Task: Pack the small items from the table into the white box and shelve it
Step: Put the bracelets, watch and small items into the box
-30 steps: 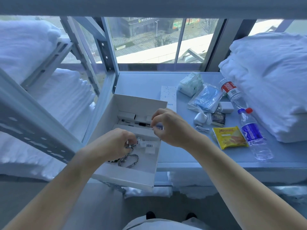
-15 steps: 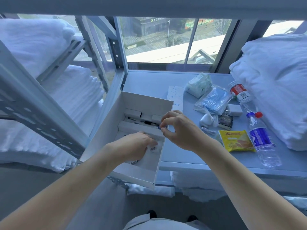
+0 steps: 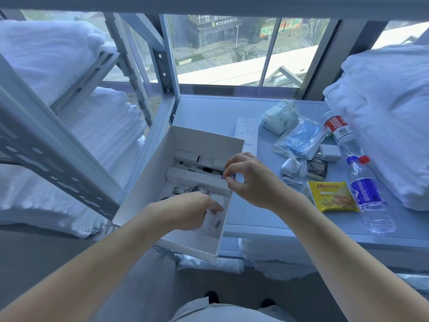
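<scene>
The left hand [image 3: 190, 210] lay inside the white box [image 3: 185, 242], its fingers pressed down flat on a small clear packet with a barcode label [image 3: 214, 221] on the box floor; whether the thumb also pinched the packet could not be told. The right hand [image 3: 250, 180] hovered over the box's right wall, thumb and forefinger closed on a small blue thing [image 3: 228, 175] just above the rim. A metal watch band [image 3: 190, 190] sat in the box just beyond the left fingers, and a black pen [image 3: 204, 168] lay in the far slot behind a white divider. To do this step well, it seemed wise to seat the packet flat against the floor, clear of the band, and then lower the blue thing straight into a free slot without catching the wall. Both forearms reached forward from below, the left wrist bent down into the box, the right wrist raised and cocked. The box overhung the near left corner of the table [image 3: 267, 219]. To the right of the box, on the table, still waited a yellow snack packet [image 3: 332, 196], a white earbud case [image 3: 290, 167], a blue bag [image 3: 301, 138] and two water bottles [image 3: 366, 194].
</scene>
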The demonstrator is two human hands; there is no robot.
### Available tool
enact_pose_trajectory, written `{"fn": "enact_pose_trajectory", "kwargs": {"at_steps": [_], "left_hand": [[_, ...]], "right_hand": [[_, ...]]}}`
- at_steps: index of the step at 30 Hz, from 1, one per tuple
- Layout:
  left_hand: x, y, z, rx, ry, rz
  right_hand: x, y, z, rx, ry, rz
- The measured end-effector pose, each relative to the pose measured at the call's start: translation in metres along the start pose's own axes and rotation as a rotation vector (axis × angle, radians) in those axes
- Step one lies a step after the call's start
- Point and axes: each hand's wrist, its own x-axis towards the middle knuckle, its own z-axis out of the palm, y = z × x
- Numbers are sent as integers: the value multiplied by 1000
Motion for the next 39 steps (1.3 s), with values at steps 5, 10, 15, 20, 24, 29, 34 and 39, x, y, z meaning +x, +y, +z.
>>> {"fn": "enact_pose_trajectory", "kwargs": {"at_steps": [5, 10, 15, 20, 24, 29, 34, 39], "left_hand": [[0, 6, -2, 72, -138, 26], [-5, 7, 2, 119, -232, 6], [-6, 3, 7, 159, -227, 41], [-8, -9, 2, 97, -146, 25], [-17, -12, -1, 102, -93, 11], [-19, -4, -19, 213, 13, -16], [-11, 21, -43, 231, 151, -63], [7, 64, -63, 261, 369, -139]], "right_hand": [[-1, 1, 0, 13, 5, 8], [-1, 1, 1, 14, 7, 19], [-2, 2, 3, 6, 4, 20], [-3, 3, 2, 11, 4, 17], [-5, 2, 2, 20, 12, 5], [-14, 4, -5, 10, 34, -34], [-29, 22, -26, -13, 68, -14], [-52, 57, -52, -6, 41, 44]]}}
